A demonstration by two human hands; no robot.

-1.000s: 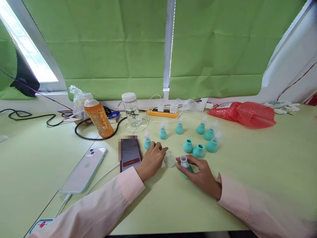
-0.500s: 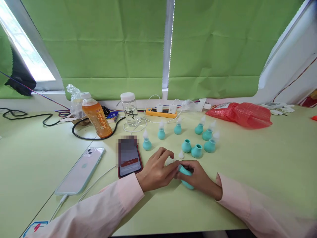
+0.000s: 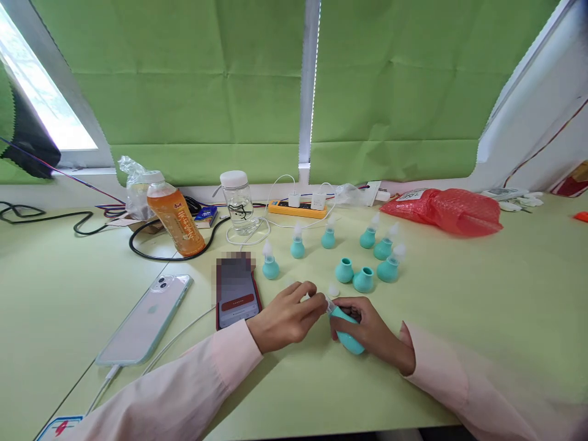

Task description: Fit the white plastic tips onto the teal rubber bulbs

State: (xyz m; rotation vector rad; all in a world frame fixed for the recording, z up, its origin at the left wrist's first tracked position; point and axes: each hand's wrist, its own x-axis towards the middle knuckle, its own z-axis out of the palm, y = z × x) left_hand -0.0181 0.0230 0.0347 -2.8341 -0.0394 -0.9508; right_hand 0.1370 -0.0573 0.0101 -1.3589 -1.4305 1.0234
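Held tilted in my right hand (image 3: 370,327) is a teal nasal aspirator bulb (image 3: 351,343), its neck pointing up and left. My left hand (image 3: 289,315) pinches a clear plastic nozzle (image 3: 329,305) at the bulb's neck; the fingers cover most of the nozzle. Whether the nozzle sits inside the neck I cannot tell. Just beyond my hands lies a small whitish tip (image 3: 334,290). Behind it stand two open teal bulbs, a left one (image 3: 344,271) and a right one (image 3: 364,280). Several aspirators with clear nozzles fitted, such as one (image 3: 271,268), stand around them.
A red-cased phone (image 3: 236,300) lies left of my left hand, with a charging phone (image 3: 144,318) farther left. An orange drink bottle (image 3: 177,220), a clear water bottle (image 3: 239,205), a power strip (image 3: 297,209) and a red bubble-wrap bag (image 3: 445,211) line the back.
My left fingers have drawn back slightly from the bulb's neck, so more of the clear nozzle shows. The bulb has shifted a little right and down in my right hand.
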